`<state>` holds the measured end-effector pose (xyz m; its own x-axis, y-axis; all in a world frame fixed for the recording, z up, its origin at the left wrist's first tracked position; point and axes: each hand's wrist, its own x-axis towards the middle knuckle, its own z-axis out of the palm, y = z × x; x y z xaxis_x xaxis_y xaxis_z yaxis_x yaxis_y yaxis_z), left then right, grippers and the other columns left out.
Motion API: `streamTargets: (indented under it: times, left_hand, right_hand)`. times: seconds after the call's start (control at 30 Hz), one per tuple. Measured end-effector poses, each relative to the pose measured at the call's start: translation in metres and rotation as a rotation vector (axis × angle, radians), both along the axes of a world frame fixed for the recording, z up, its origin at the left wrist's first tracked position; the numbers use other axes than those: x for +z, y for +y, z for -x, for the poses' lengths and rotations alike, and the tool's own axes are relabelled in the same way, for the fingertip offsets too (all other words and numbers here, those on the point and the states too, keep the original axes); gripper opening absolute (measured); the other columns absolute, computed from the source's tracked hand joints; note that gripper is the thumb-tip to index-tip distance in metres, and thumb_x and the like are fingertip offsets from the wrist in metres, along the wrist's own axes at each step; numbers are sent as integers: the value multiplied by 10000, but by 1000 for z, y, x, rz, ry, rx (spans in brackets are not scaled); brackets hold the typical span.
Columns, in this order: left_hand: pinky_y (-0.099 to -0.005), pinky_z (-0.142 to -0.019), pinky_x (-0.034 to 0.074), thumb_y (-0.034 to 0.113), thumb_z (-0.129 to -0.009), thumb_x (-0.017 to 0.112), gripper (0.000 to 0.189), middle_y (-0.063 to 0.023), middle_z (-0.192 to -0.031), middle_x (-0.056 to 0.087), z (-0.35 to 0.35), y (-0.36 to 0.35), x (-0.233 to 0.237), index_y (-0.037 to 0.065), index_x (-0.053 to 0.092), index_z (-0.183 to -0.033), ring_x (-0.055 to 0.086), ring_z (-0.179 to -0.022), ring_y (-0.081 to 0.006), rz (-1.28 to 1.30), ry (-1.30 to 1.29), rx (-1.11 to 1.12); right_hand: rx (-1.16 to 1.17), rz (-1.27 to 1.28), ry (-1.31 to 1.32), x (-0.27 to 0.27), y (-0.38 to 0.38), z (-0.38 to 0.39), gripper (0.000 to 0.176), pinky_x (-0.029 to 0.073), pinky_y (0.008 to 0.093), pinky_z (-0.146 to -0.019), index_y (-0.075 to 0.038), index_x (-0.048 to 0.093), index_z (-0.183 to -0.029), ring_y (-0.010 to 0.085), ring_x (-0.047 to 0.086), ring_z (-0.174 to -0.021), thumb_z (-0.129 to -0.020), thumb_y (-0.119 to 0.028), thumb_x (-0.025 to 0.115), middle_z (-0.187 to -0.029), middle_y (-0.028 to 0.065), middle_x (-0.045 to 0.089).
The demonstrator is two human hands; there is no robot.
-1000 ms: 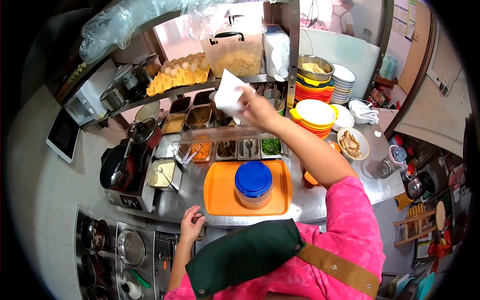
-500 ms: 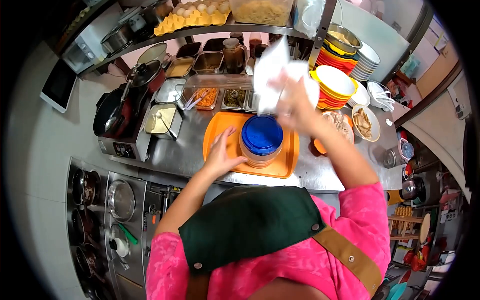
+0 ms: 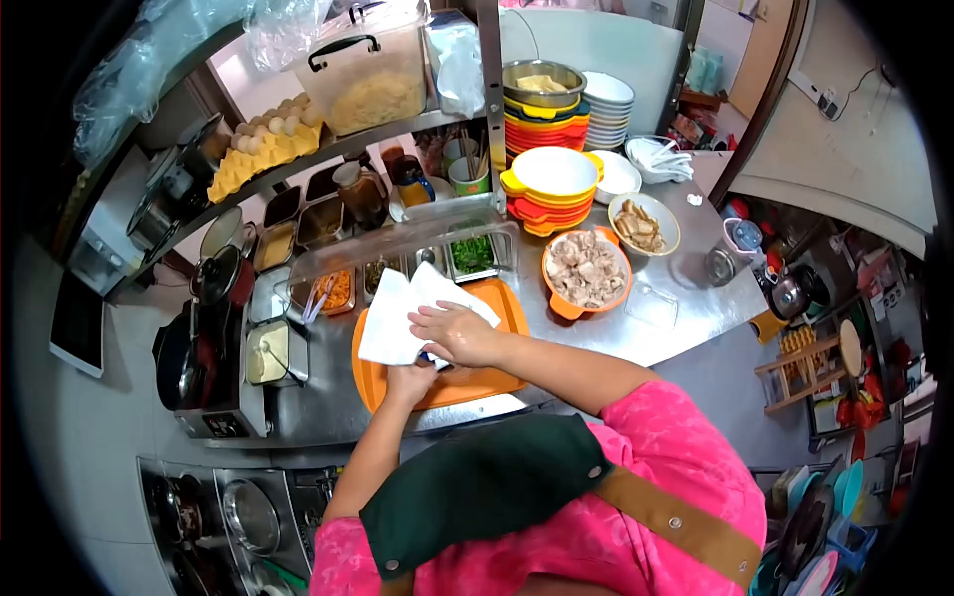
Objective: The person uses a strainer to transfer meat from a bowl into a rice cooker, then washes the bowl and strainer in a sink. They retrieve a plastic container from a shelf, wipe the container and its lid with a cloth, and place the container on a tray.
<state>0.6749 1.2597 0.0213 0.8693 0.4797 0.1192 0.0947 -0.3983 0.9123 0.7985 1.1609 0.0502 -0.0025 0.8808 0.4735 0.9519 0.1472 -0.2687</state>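
A jar with a blue lid [image 3: 427,357] is mostly covered by a white paper towel [image 3: 396,316]; only a sliver of blue shows. My right hand [image 3: 455,335] is on top, its fingers pressing the towel over the lid. Below it, my left hand [image 3: 409,381] is closed around the jar's near side, its fingers partly hidden under the towel. Beneath both hands lies an orange tray [image 3: 509,310] on the steel counter. Just behind the tray, a metal pan of chopped greens [image 3: 471,254] sits under a clear cover.
An orange bowl of sliced meat [image 3: 586,270] stands right of the tray, with a white bowl of brown pieces [image 3: 644,224] behind it. Stacked bowls [image 3: 554,179] rise at the back. At left are a pale-yellow sauce container [image 3: 268,356] and a black wok [image 3: 179,358].
My right hand has come down and left, bringing the paper towel onto the blue lid. My left hand has closed in on the jar. The view has swung to the right.
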Motion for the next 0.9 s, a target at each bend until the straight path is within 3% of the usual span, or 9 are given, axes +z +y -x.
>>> streamTargets:
  times: [0.03, 0.2, 0.23, 0.27, 0.3, 0.33, 0.43, 0.57, 0.9]
  left_hand:
    - [-336, -934, 312, 192, -659, 682, 605, -122, -1165, 441, 8, 14, -31, 45, 397, -1172, 417, -1086, -213, -335, 13, -81]
    - [-465, -1007, 100, 333, -696, 628, 875, -149, -1310, 278, -25, 82, -152, 92, 65, -1321, 322, -1171, -297, 384, -37, 48]
    - [-517, -991, 33, 410, -618, 675, 1001, -179, -1322, 234, 9, 13, -7, 82, 41, -1321, 258, -1200, -330, -476, 95, 73]
    - [-522, -989, 35, 437, -576, 695, 1027, -184, -1315, 241, 14, 4, 17, 73, 82, -1314, 233, -1210, -335, -484, 110, 95]
    - [-528, -986, 38, 464, -533, 714, 1054, -189, -1308, 248, 14, 2, 30, 63, 122, -1308, 208, -1220, -339, -491, 120, 111]
    - [-509, -995, 48, 462, -522, 722, 991, -158, -1313, 253, 13, -1, 45, 54, 221, -1273, 200, -1227, -329, -543, 119, 100]
    - [-501, -1006, 39, 487, -515, 716, 899, -130, -1309, 268, -1, 4, 57, 68, 353, -1223, 193, -1233, -316, -658, 113, 18]
    - [-536, -991, 25, 497, -597, 657, 827, -139, -1309, 274, -23, -2, 61, 37, 364, -1219, 200, -1238, -289, -881, 152, -107]
    - [-526, -991, 56, 534, -606, 623, 950, -208, -1349, 156, -27, -1, 42, -3, 226, -1282, 94, -1261, -357, -865, 327, -122]
  right_hand:
    - [75, -69, 12, 0, -7, 1, 281, 346, 382, -916, -69, 558, -991, 231, 459, -1082, -748, -210, 553, -1143, 87, 507]
    - [212, -116, 290, -11, -60, 9, 186, 430, 369, -844, -40, 599, -895, 245, 573, -892, -736, -131, 567, -942, 104, 604]
    - [95, -100, 366, -12, -73, 3, 178, 460, 361, -777, -25, 594, -898, 262, 589, -831, -769, -129, 529, -916, 109, 610]
    - [-97, -3, 722, -3, -86, -2, 195, 472, 365, -688, -21, 590, -898, 269, 596, -757, -810, -150, 472, -865, 121, 611]
    - [-299, -99, 472, -12, -90, -22, 242, 463, 334, -605, -21, 582, -887, 210, 580, -639, -857, -183, 405, -728, 83, 601]
    - [-421, -115, 997, 18, -91, -27, 258, 443, 283, -557, -23, 572, -867, 120, 517, -568, -877, -200, 384, -629, 12, 532]
    - [-368, -523, 1223, 26, -56, -64, 260, 363, 196, -580, -5, 550, -890, 46, 435, -650, -881, -221, 407, -703, -19, 513]
    - [-324, 1, 1012, 3, -11, -71, 325, 417, 273, -666, -32, 544, -1006, 175, 539, -728, -868, -298, 418, -817, 113, 589]
    - [-473, -84, 91, -5, -54, 10, 326, 479, 336, -568, 13, 514, -982, 312, 577, -679, -702, -132, 596, -974, 224, 546]
